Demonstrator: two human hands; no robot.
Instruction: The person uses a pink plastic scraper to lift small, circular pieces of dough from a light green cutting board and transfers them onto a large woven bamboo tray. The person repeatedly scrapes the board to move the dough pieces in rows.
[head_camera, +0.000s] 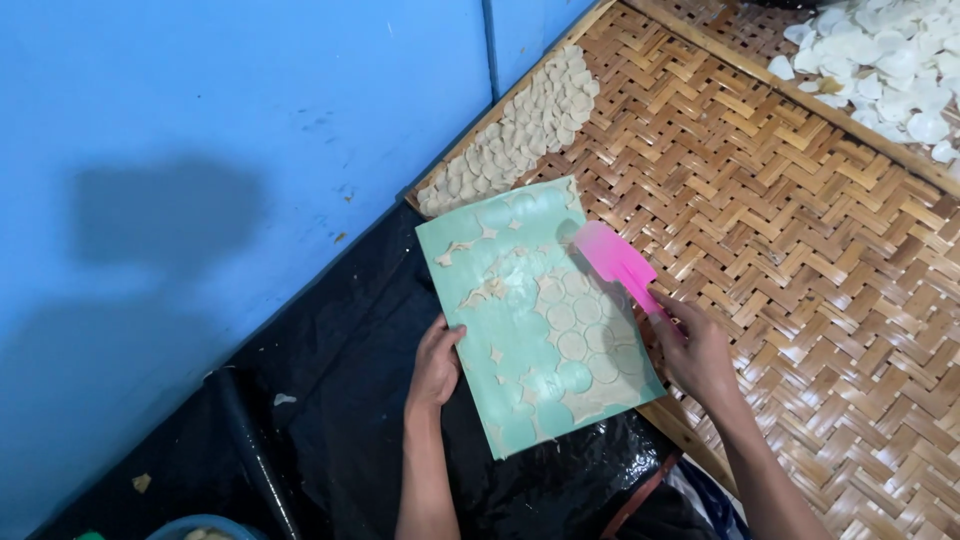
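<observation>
My left hand (436, 362) grips the left edge of a pale green rectangular board (520, 300), holding it tilted over the corner of a woven bamboo tray (760, 250). Thin round dough discs (580, 335) and leftover scraps stick to the board's surface. My right hand (697, 352) holds a pink spatula (618, 262) by its handle, with the flat blade lying against the board's upper right edge.
A patch of small round pale discs (525, 130) is laid in rows at the tray's far left corner. White discs (890, 50) are heaped on another tray at the top right. A blue wall (200, 150) stands on the left, black plastic sheet (340, 400) below it.
</observation>
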